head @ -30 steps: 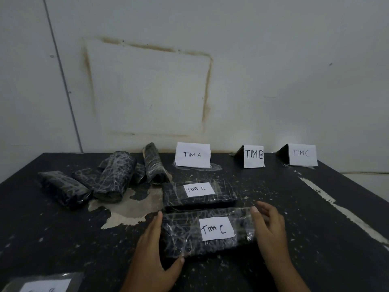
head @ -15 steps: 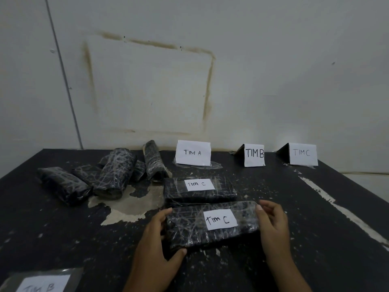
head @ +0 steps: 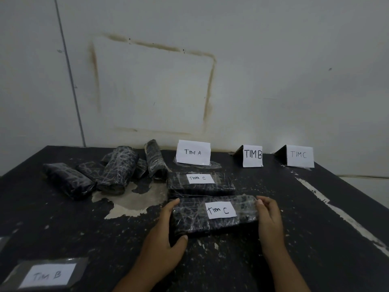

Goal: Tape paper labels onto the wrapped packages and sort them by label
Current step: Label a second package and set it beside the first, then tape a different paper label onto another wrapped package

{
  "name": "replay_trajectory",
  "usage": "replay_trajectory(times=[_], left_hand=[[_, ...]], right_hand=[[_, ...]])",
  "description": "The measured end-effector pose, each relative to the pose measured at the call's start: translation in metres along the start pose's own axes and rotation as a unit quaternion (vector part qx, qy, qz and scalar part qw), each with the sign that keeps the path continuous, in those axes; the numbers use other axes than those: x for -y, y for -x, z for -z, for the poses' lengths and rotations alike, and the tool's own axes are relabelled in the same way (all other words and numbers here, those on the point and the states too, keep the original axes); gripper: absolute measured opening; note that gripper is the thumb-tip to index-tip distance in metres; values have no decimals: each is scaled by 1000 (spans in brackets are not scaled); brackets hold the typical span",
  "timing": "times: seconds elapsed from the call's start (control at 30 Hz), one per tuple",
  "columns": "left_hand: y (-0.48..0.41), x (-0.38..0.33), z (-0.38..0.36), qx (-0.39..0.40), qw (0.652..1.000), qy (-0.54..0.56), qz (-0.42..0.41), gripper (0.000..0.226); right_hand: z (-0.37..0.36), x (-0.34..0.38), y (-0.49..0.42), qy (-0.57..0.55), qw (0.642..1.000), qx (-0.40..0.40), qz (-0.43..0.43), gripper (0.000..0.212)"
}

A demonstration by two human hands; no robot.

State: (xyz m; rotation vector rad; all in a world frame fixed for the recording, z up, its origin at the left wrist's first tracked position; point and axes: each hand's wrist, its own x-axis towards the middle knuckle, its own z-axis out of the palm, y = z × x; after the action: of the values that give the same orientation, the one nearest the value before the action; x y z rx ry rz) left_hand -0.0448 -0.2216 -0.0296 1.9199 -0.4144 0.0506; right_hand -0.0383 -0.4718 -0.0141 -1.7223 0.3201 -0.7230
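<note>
A black wrapped package (head: 189, 218) with a taped white "TIM C" label lies tilted in front of me. My left hand (head: 164, 243) grips its left end, thumb under the near edge. My right hand (head: 270, 218) grips its right end. Just behind it lies a second package labelled "TIM C" (head: 200, 184). Several unlabelled wrapped packages (head: 117, 171) are heaped at the back left. A loose "TIM B" label on tape (head: 47, 275) lies at the near left.
Three standing paper signs line the back of the dark table (head: 315, 239): "TIM A" (head: 193, 152), "TIM B" (head: 252, 155) and "TIM C" (head: 299, 155). A bare patch of worn paint (head: 130, 199) shows left of centre. The white wall stands right behind.
The held package has moved a little to the right and away from me, its right end raised, with both hands still on its ends. The camera has tilted down, showing the "TIM B" label.
</note>
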Motion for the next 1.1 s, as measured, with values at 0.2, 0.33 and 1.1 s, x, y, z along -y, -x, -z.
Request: replay_trajectory(times=[0.2,0.33,1.1], left_hand=[[2,-16,8,-71,997,6,-35,76],[6,-24,29,-117,992,-19,-44,72],[110,32,202,-142,906,-385,108,31]], right_hand=[[-4,11,16,133,984,-6,118,11],[-25,38,36,158,965,34,205,15],[-202,84,177,220,835,422,277,28]])
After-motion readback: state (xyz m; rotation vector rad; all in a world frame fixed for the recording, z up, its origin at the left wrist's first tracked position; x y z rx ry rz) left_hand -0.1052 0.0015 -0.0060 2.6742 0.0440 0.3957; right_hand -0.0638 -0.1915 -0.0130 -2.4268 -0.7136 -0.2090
